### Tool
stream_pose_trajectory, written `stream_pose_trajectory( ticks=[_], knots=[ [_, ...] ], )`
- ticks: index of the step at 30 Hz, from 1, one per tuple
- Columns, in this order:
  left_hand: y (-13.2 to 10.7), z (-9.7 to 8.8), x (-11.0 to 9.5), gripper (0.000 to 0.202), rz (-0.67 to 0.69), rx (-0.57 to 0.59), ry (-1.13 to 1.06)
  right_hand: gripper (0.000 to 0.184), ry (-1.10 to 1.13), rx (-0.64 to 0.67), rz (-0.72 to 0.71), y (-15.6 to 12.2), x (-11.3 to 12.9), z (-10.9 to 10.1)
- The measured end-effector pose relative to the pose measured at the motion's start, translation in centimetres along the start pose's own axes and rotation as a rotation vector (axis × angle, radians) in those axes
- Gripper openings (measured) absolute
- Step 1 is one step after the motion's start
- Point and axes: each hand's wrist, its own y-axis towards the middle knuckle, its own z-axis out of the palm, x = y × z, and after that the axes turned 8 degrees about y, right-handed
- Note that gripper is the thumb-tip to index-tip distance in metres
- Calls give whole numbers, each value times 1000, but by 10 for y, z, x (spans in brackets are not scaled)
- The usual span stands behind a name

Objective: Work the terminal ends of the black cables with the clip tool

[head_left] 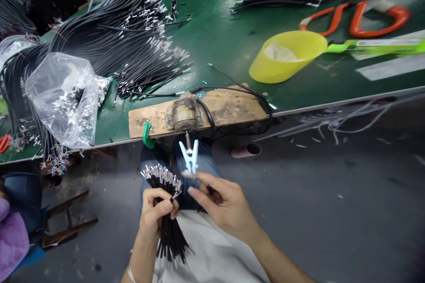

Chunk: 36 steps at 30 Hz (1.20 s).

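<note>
My left hand [158, 212] is closed around a bundle of short black cables [173, 239], their silvery stripped ends fanned out at the top. One cable end sticks out by my left thumb, apart from the others. To the right, my right hand [229, 205] has its thumb and index finger apart; the fingertips are blurred and I see nothing clearly held. Just beyond the index fingertip is a light blue clothes peg [190, 157], at the end of a metal tip [188, 140]. That tip juts from a taped block [184, 112] on a wooden board [232, 106].
A green clamp [148, 135] grips the board's left end at the edge of the green table [212, 31]. Long black cables [109, 40] and a plastic bag [63, 97] lie left. A yellow cup [282, 64] and orange-handled scissors [378, 22] lie right. Co-workers sit nearby.
</note>
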Motion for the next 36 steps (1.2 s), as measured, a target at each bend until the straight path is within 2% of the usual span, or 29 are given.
stream_pose_trajectory(
  ticks=[4, 7, 9, 11, 14, 18, 21, 25, 30, 36],
  knots=[
    [-1, 1, -1, 41, -19, -5, -21, 13, 6, 88, -164, 9, 3, 0],
    [0, 1, -4, 32, -21, -45, 4, 14, -22, 80, -189, 6, 1, 0],
    [1, 3, -6, 28, -24, -92, 34, 12, -3, 64, -144, 3, 1, 0],
    [1, 6, -6, 28, -53, -100, 39, 12, 63, 56, -36, 3, 1, 0],
    [1, 10, -5, 32, -108, -26, 16, 23, 194, 59, 113, 7, 0, -2],
    [2, 11, -6, 31, -110, 42, 29, 28, 271, 129, 188, 11, -1, -4],
    [2, 10, -7, 33, -97, 57, 40, 25, 253, 196, 182, 11, -1, -3],
    [3, 8, -7, 35, -89, 66, 44, 23, 202, 132, 128, 11, -2, -2],
    [4, 7, -5, 36, -75, 40, 53, 22, 162, 32, 168, 9, -7, -10],
    [4, 8, -5, 36, -33, -9, 115, 22, 113, 33, 197, 7, -5, -7]
  ],
)
